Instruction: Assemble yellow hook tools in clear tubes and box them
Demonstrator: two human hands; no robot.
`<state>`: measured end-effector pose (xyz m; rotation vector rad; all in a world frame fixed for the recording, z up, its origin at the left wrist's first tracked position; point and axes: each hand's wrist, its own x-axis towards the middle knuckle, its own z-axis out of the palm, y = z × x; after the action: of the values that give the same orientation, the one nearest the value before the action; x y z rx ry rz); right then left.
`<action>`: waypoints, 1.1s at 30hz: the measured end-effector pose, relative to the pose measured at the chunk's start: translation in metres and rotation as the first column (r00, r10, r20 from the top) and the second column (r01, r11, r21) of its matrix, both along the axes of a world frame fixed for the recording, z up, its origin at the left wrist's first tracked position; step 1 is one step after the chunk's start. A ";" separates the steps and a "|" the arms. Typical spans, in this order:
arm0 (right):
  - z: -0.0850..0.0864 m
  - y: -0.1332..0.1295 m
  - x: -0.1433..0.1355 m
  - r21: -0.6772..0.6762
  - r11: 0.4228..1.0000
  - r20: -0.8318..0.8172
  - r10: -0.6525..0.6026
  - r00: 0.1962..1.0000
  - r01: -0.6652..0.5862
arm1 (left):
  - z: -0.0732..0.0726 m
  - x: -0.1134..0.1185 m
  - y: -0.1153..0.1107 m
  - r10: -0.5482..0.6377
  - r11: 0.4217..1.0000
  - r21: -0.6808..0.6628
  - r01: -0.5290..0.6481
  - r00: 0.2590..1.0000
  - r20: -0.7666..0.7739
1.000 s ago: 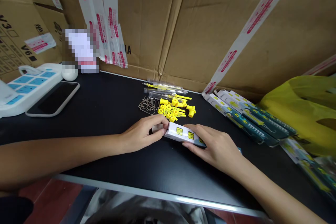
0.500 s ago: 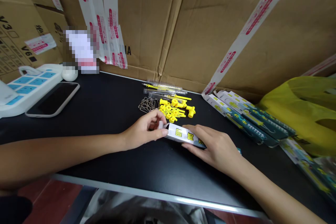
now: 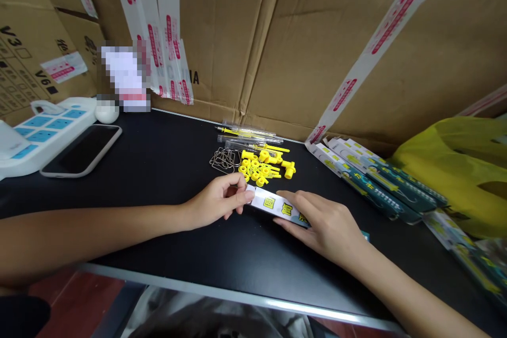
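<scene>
A slim white and teal box (image 3: 277,205) with yellow characters lies low over the black table between my hands. My right hand (image 3: 327,222) is wrapped round its right part, thumb in front and fingers on top. At the box's left end, my left hand (image 3: 222,198) pinches the white end flap between thumb and fingers. Just behind the box sit several yellow plastic parts (image 3: 259,169). Bent metal wire hooks (image 3: 225,160) lie to their left, and clear tubes with yellow rods (image 3: 249,134) rest behind them.
Several similar boxes (image 3: 376,179) are stacked at the right beside a yellow plastic bag (image 3: 443,153). On the left are a phone (image 3: 82,151) and a white power strip (image 3: 51,127) with blue sockets. A large cardboard box (image 3: 317,37) stands along the table's back edge.
My left fingers have moved in against the box's left end, and the flap that stood up there now lies folded nearly flat. My right hand keeps its hold.
</scene>
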<state>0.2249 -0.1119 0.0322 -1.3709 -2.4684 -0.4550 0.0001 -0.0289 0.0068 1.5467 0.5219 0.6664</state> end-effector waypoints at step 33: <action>-0.003 -0.005 -0.007 0.037 0.999 0.110 0.033 0.993 -0.037 | 0.008 -0.010 -0.007 0.211 0.588 0.801 0.109 0.936 -0.283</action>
<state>0.2184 -0.1169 0.0288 -1.3179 -2.5519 -0.5823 -0.0104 -0.0357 0.0147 2.5838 0.5580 0.7183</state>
